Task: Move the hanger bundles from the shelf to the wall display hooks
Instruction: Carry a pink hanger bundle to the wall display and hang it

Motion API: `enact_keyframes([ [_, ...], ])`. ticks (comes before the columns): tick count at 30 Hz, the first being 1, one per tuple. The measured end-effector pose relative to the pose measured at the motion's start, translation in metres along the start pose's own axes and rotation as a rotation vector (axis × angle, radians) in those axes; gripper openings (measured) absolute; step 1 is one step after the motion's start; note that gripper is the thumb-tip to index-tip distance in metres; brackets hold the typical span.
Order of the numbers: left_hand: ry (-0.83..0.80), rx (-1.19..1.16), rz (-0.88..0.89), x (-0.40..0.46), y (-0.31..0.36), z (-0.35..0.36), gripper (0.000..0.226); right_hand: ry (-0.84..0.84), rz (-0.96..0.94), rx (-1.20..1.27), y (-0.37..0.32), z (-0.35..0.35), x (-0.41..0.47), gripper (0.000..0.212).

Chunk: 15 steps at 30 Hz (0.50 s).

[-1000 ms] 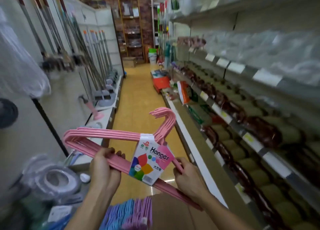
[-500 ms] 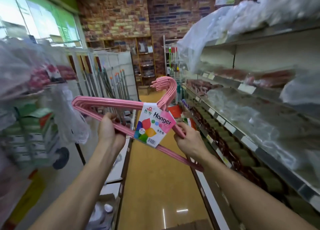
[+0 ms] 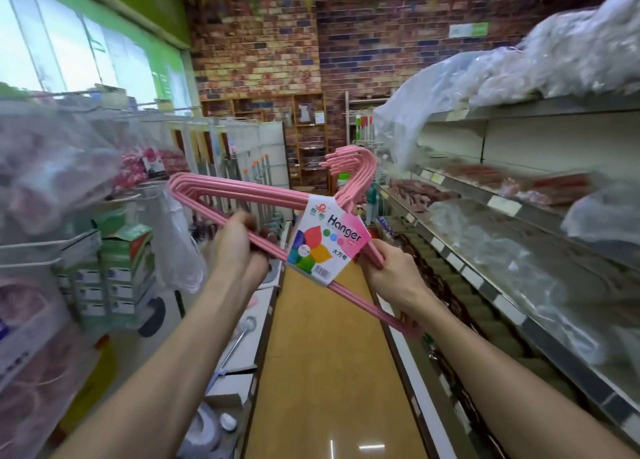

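Shop aisle point(image 3: 329, 372): 1 pink hanger bundle point(image 3: 242, 188), left hand point(image 3: 235, 247) and right hand point(image 3: 391, 275), 2 grips curled round it.

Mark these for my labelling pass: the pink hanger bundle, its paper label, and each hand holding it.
pink hanger bundle point(image 3: 242, 190): head view, upper bars left of the label.
paper label point(image 3: 329, 240): head view, centre of the printed card.
left hand point(image 3: 235, 244): head view, back of the hand.
right hand point(image 3: 391, 271): head view, back of the hand.

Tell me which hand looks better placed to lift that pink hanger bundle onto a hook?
Probably the right hand: it grips the pink hanger bundle just under the label, nearest the hooked tops. The left hand grips the lower bar farther out, steadying it.
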State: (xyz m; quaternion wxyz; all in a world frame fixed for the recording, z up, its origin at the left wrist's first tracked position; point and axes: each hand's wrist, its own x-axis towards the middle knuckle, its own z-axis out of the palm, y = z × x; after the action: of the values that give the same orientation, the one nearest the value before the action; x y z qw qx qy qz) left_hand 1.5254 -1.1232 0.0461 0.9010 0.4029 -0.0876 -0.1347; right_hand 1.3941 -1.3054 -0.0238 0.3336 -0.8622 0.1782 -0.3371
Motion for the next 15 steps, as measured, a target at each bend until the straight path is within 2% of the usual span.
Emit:
enact_keyframes([
  [4, -0.005, 0.002, 0.071, -0.012, 0.012, -0.010, 0.018, 0.007, -0.036, 0.051, -0.007, 0.007, -0.004, 0.018],
  [6, 0.011, -0.035, 0.108, -0.022, 0.022, -0.011, 0.019, -0.018, -0.080, 0.044, -0.013, 0.010, 0.000, 0.012],
  [11, 0.121, -0.057, 0.304, -0.057, 0.050, -0.015, 0.021, -0.095, -0.238, 0.112, -0.043, 0.013, 0.012, 0.014],
  [15, 0.206, -0.047, 0.410, -0.087, 0.074, -0.031, 0.012, -0.166, -0.347, 0.215, -0.068, 0.025, 0.009, 0.013],
])
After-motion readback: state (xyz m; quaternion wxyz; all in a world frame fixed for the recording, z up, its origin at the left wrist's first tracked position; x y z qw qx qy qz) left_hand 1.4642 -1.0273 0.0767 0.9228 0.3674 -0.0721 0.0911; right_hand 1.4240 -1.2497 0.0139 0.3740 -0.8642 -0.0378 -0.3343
